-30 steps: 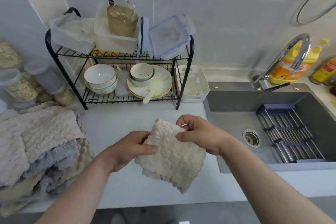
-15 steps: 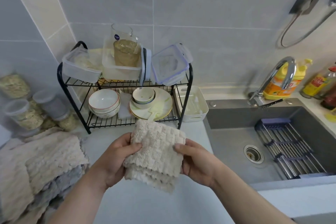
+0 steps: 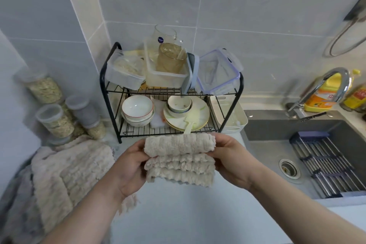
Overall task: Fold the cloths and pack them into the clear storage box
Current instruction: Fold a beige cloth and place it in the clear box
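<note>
Forearms outstretched, left hand [image 3: 129, 166] and right hand [image 3: 231, 161] level, palms inward, fingers curled.

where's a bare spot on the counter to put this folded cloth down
The widest bare stretch of counter lies below the held folded cloth, between the cloth pile on the left and the sink on the right. Crowded: the back left corner, with jars beside the pile, and both shelves of the dish rack.
</note>
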{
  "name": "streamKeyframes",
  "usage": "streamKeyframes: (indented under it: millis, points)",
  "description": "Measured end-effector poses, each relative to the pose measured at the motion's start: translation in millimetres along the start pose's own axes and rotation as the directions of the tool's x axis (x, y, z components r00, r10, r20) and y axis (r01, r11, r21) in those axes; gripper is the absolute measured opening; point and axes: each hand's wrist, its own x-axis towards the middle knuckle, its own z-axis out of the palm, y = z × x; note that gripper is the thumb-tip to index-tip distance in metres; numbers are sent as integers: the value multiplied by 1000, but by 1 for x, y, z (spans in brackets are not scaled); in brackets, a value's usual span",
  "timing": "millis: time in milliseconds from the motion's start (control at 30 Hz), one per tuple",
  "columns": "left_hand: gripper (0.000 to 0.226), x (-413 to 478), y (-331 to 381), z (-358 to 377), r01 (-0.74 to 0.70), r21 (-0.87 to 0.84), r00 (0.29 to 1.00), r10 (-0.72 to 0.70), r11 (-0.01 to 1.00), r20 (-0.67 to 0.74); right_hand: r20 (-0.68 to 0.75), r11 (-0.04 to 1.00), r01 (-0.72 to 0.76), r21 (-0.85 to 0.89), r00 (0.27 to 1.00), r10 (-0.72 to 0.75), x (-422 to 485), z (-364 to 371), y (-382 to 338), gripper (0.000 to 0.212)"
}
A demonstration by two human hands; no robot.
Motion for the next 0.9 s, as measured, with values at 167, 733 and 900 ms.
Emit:
streamKeyframes:
  millis: [167, 733, 900]
  points:
    - [25, -2, 19, -6, -35, 138, 994, 21, 990, 103, -112, 992, 118, 52, 987, -112, -6, 13, 0, 28]
    - [82, -2, -14, 158, -278, 385, 793, -16, 880, 610, -557, 964, 204, -171, 787, -266, -169, -46, -13, 32]
    - [67, -26, -65, 249, -243, 435, 672, -174, 867, 720, -605, 972, 202, -120, 761, -233, -267, -101, -17, 33]
